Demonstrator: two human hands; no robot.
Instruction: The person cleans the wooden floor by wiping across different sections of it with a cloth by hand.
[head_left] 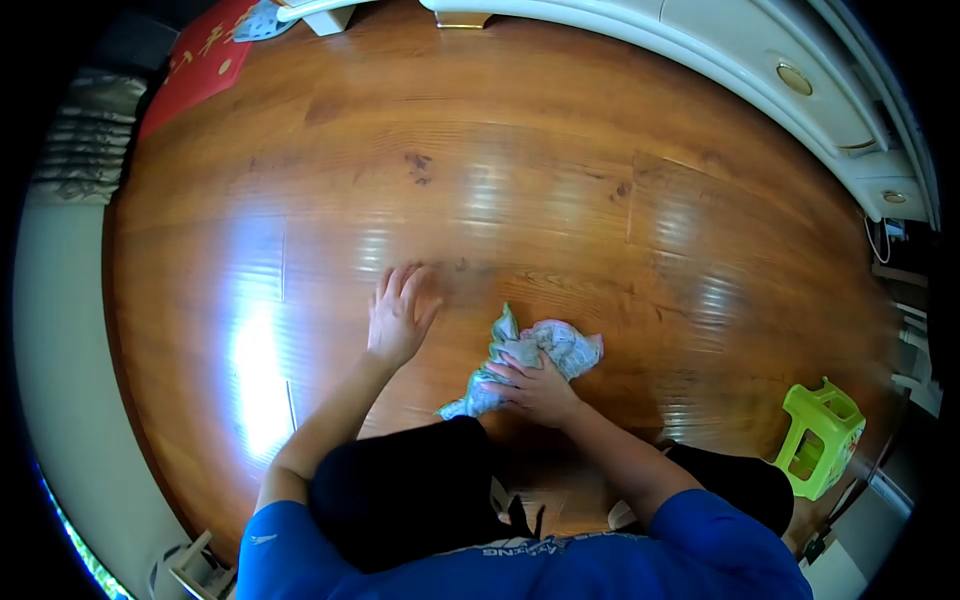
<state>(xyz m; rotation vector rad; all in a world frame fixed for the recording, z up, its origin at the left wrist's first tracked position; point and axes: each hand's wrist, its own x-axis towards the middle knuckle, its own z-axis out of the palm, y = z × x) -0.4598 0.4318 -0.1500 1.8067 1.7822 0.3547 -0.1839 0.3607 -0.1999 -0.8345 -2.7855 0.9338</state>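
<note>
A crumpled pale cloth [565,345] with greenish and pinkish edges lies bunched on the wooden floor in front of my knees. My right hand [540,388] presses down on it from the near right side, fingers curled into its folds. To the left of the cloth is my left hand [402,310], empty, its fingers apart and a little blurred. It hovers over or rests on the floor; I cannot tell which.
Shiny wooden floor [450,220] surrounds me. White furniture with drawers [750,60] curves along the far right. A green plastic stool [820,440] stands at right. A red mat [205,65] lies at the far left, and a pale wall [65,300] runs down the left side.
</note>
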